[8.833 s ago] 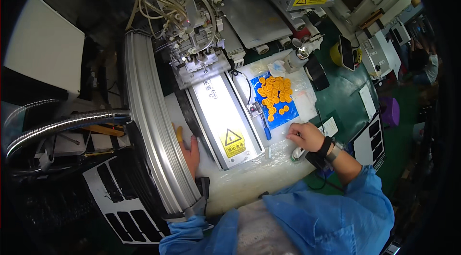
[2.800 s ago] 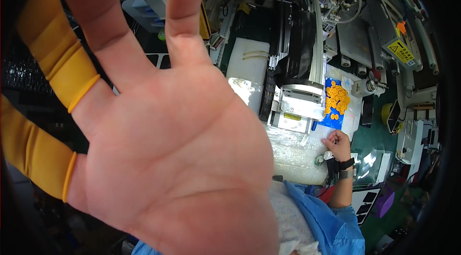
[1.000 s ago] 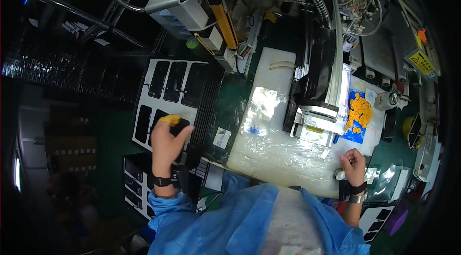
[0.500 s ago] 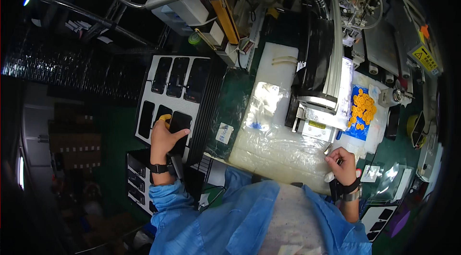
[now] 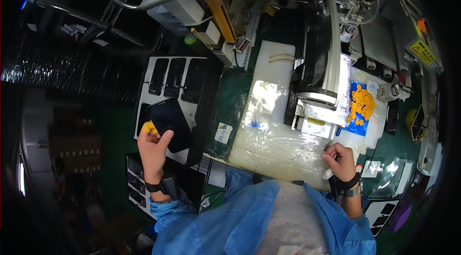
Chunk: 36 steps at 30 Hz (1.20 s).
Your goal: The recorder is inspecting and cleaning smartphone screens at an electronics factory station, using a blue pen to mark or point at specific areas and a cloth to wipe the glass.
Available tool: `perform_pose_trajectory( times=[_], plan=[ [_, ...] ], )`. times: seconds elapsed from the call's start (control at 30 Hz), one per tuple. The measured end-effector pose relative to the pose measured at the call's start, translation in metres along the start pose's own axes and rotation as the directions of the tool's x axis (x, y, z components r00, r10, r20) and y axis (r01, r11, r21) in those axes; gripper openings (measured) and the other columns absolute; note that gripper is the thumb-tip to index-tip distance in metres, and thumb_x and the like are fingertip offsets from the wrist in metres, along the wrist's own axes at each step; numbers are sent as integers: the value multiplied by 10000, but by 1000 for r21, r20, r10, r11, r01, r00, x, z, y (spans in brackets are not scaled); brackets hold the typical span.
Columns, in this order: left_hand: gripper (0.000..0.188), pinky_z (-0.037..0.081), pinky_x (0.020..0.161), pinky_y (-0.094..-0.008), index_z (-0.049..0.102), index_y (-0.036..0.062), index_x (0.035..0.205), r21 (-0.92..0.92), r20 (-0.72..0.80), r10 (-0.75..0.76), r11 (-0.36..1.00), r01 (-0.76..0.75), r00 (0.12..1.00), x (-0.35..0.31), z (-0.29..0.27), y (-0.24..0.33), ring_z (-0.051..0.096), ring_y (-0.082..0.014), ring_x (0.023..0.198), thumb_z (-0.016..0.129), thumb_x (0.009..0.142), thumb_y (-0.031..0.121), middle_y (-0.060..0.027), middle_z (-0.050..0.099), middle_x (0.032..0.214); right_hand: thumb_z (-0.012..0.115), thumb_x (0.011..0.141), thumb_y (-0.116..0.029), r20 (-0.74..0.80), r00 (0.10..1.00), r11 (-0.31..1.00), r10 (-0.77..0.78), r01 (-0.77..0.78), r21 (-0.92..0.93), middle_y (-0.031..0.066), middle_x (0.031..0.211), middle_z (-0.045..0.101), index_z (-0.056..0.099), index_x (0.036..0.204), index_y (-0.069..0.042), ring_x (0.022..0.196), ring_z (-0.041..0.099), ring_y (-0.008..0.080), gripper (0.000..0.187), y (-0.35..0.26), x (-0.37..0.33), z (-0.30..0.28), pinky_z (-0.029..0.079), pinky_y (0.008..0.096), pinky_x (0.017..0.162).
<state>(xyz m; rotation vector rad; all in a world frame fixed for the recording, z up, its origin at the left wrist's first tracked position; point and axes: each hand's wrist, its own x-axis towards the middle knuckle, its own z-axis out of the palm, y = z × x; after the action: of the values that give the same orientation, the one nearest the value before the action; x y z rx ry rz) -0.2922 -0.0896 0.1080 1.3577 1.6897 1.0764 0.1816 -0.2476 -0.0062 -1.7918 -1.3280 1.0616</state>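
Note:
My left hand [image 5: 153, 147] grips a smartphone [image 5: 172, 124] with a dark screen, tilted and lifted above the white tray [image 5: 152, 99]. Yellow finger cots [image 5: 150, 128] cover fingertips of that hand. Other dark phones [image 5: 175, 76] lie in the tray's slots; the raised phone and the hand hide some of the lower slots. On the right, my right hand [image 5: 341, 161] hovers at the near edge of the plastic-covered pad [image 5: 278, 152]. Its fingers are curled together, and whatever lies between them is hidden.
A black and silver machine head [image 5: 314, 96] stands over the pad. Right of it, several orange rolled finger cots [image 5: 362, 104] lie on a blue sheet [image 5: 355, 128]. Another tray of phones [image 5: 136, 183] sits lower left. A white label [image 5: 224, 133] lies on the green mat [image 5: 230, 106].
My left hand has lifted the phone out of the tray and tilted it, moving slightly left and toward me. The right hand has barely shifted.

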Motion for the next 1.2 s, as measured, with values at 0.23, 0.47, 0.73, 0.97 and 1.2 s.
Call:
perform_pose_trajectory(
  times=[0.23,0.47,0.73,0.97,1.2],
  plan=[
    [314,528,951,-468,516,44,1223,-636,479,68,715,292,875,-30,112,-18,643,-257,1029,658,979,183,-118,639,1074,795,835,-138,84,982,985,-171,172,-1,69,646,618,648,826,-33,571,611,183,181,-48,17,8,473,284,554],
    [322,473,702,-201,565,54,1216,-616,588,82,691,379,805,-60,193,16,598,-76,826,695,923,26,-14,656,1004,789,860,-181,50,972,942,-231,210,263,37,686,632,682,900,-54,628,615,145,170,-57,13,12,458,281,570],
    [436,464,1013,-300,525,-3,1336,-497,767,217,797,345,604,-66,236,40,620,-148,1118,669,925,5,-72,640,1248,777,897,-253,91,985,881,-145,86,466,-10,707,636,697,1022,-14,687,563,26,282,-66,15,3,440,219,604],
    [441,515,901,-268,519,10,1306,-539,741,287,793,282,608,-54,260,61,644,-131,1023,696,904,-19,-91,647,1189,730,944,-216,77,997,774,-12,-39,631,-64,673,589,683,896,-17,634,501,-4,210,-67,18,-13,400,200,563],
    [656,460,1016,-429,621,-9,1238,-283,604,760,487,-826,241,5,296,98,591,-368,1190,890,700,249,-223,608,1296,700,965,-224,38,991,691,125,-115,714,-58,675,599,672,822,-48,593,493,-7,228,-53,61,-42,356,200,509]
  ],
)
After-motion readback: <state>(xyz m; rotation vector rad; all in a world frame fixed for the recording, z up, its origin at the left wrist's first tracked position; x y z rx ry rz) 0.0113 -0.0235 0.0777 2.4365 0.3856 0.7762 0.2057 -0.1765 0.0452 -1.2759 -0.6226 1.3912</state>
